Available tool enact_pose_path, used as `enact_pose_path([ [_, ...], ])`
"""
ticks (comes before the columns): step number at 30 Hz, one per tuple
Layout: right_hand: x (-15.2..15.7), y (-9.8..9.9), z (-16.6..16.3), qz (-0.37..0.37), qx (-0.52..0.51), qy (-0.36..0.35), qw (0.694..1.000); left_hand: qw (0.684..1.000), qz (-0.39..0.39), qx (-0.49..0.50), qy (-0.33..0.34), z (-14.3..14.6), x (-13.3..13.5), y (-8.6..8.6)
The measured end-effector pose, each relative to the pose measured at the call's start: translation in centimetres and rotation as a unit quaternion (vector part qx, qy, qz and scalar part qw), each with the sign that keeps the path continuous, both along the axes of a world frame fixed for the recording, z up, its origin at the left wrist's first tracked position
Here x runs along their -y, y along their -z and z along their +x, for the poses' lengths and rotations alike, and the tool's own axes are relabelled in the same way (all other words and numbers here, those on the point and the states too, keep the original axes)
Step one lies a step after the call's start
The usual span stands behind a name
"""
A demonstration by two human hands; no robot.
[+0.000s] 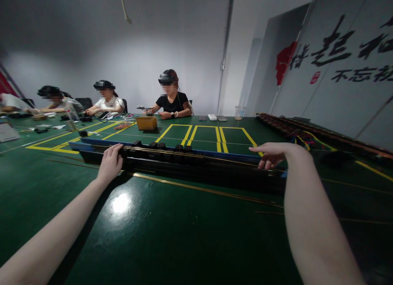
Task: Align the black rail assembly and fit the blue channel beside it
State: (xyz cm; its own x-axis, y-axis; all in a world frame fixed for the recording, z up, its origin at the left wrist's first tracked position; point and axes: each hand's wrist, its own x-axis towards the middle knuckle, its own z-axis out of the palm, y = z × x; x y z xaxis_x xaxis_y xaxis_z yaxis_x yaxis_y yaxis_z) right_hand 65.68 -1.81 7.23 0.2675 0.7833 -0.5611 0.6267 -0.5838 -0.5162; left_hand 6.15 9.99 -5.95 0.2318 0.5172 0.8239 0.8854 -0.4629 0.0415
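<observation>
A long black rack lies across the green table in front of me, with thin brass rods along it and several small black blocks on top. A blue strip runs behind it. My left hand rests on the rack's left part, fingers curled down over its top edge. My right hand hovers over the rack's right part, palm down, fingers stretched toward the left. A loose brass rod lies on the table just in front of the rack.
Three people with headsets sit at the far side, hands on small parts. A yellow box, a clear cup and phones lie beyond yellow floor-tape lines. More long racks with wires stretch along the right edge by the wall.
</observation>
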Motion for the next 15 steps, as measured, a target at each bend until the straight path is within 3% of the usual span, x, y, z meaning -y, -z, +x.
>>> enact_pose_path([
  [4, 0.2, -0.3, -0.3, -0.016, 0.001, -0.025, 1.0, 1.0, -0.003, 0.005, 0.01, -0.1, -0.1, 0.0],
  [15, -0.1, -1.1, -0.8, 0.028, 0.062, -0.016, 0.998, 1.0, 0.001, 0.003, 0.013, -0.1, -0.1, 0.0],
])
